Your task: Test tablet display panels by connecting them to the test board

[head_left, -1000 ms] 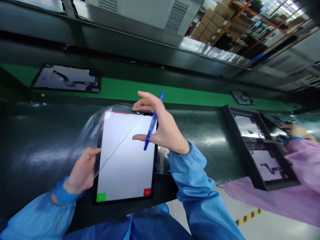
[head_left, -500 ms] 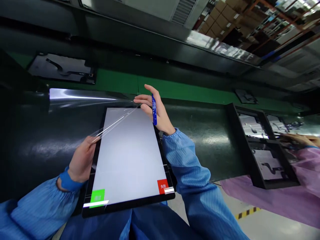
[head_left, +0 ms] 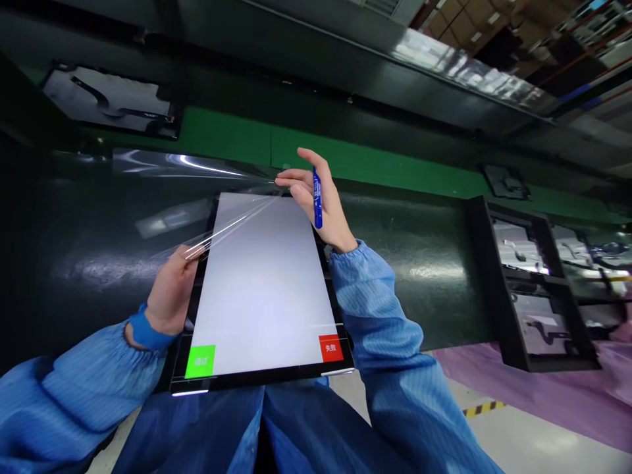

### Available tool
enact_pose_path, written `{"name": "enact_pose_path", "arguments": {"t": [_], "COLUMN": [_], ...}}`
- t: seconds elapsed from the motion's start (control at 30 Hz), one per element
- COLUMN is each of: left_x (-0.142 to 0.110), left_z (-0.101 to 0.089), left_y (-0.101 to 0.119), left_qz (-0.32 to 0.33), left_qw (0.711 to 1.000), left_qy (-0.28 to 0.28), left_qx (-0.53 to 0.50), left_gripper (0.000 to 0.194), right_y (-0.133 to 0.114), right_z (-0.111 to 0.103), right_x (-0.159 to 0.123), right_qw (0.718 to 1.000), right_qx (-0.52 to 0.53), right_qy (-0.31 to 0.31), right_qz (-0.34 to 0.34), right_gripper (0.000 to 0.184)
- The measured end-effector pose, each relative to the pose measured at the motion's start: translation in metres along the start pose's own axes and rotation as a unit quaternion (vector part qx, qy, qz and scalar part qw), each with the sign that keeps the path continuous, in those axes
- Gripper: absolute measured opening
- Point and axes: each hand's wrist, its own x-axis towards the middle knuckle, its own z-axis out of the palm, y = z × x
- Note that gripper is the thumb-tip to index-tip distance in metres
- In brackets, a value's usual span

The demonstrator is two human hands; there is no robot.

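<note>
A tablet (head_left: pixel 261 289) with a lit white screen lies in front of me, a green square and a red square at its near corners. My left hand (head_left: pixel 170 293) grips its left edge and pinches a clear protective film (head_left: pixel 232 224) that stretches across the screen's far left corner. My right hand (head_left: pixel 316 201) holds the film's far end at the tablet's top right corner, with a blue pen (head_left: pixel 316 197) tucked between its fingers.
The tablet rests over a dark glossy bench (head_left: pixel 419 263) beside a green conveyor belt (head_left: pixel 385 168). A panel (head_left: pixel 111 102) with a flex cable lies on the belt at far left. Black trays (head_left: pixel 533 283) with parts sit at right, beside pink cloth (head_left: pixel 538 395).
The film, ballooned up a second ago, now lies pulled taut and low. The tablet has tilted flatter toward me. The co-worker's hand at right has left the view.
</note>
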Motion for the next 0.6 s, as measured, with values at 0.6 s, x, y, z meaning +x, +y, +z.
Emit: {"name": "enact_pose_path", "arguments": {"t": [0.6], "left_x": [0.009], "left_z": [-0.01], "left_y": [-0.002], "left_qz": [0.101], "left_qw": [0.981], "left_qy": [0.088], "left_qx": [0.143], "left_gripper": [0.026], "right_y": [0.0], "right_z": [0.0], "right_x": [0.0], "right_qw": [1.0], "right_qx": [0.016], "right_qy": [0.006], "right_qz": [-0.016], "right_gripper": [0.057]}}
